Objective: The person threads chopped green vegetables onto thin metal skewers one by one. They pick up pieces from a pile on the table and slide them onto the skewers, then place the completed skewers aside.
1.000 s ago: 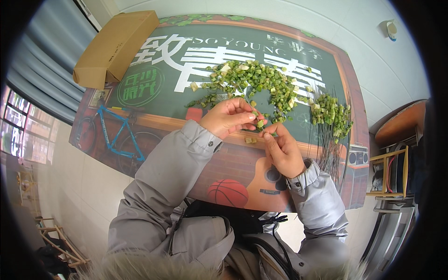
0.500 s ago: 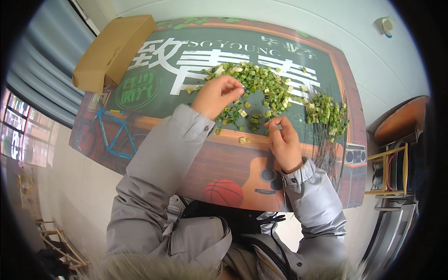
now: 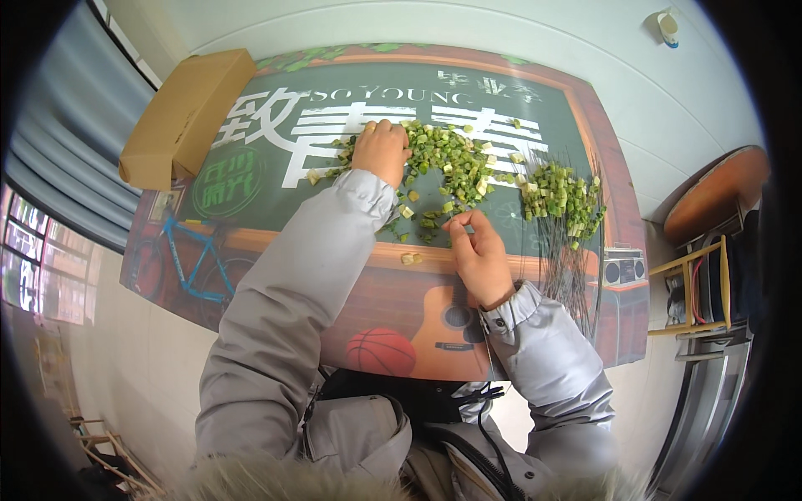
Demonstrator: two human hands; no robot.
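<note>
A loose heap of chopped green vegetable pieces [image 3: 455, 159], some pale at the core, lies on the printed table. My left hand [image 3: 381, 152] is at the heap's left edge, its fingers curled down; whatever is under the fingertips is hidden. Closer to me, my right hand [image 3: 480, 255] is closed in a pinch on a thin wire skewer [image 3: 487, 346], faintly seen running down toward the table's front edge. To its right lies a bundle of thin dark skewers [image 3: 570, 271] with green pieces threaded [image 3: 564, 200] on their far ends.
An open brown cardboard box [image 3: 188, 117] stands at the table's far left corner. The table [image 3: 276, 288] has a chalkboard, guitar and basketball print. A few stray pieces [image 3: 409, 260] lie near me. Chairs [image 3: 697, 288] stand off to the right, a curtain [image 3: 67, 108] hangs at left.
My left hand has moved from above the heap, fingertips pinched, down to its left edge with fingers curled. My right hand keeps its pinch in nearly the same spot. The view has shifted slightly.
</note>
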